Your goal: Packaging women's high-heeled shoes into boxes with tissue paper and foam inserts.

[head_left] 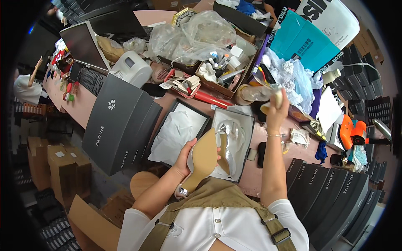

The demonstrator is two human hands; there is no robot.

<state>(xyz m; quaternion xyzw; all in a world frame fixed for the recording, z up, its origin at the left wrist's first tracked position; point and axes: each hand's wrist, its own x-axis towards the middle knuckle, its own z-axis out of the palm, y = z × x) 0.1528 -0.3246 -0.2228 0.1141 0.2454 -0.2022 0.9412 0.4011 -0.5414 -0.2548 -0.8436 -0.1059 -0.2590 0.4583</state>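
Note:
My left hand grips a high-heeled shoe with its tan sole turned up toward me, just in front of my chest. Behind it lies an open shoe box holding a second pale shoe on white paper. My right hand is raised over the pink table, closed around a small cream-coloured object near a roll of tape. To the left of the box rests its dark lid, lined with white tissue paper.
Stacks of dark shoe boxes stand at left and lower right. A cluttered tray, plastic bags, a keyboard, a monitor and a teal bag crowd the table. Brown cartons sit on the floor at left.

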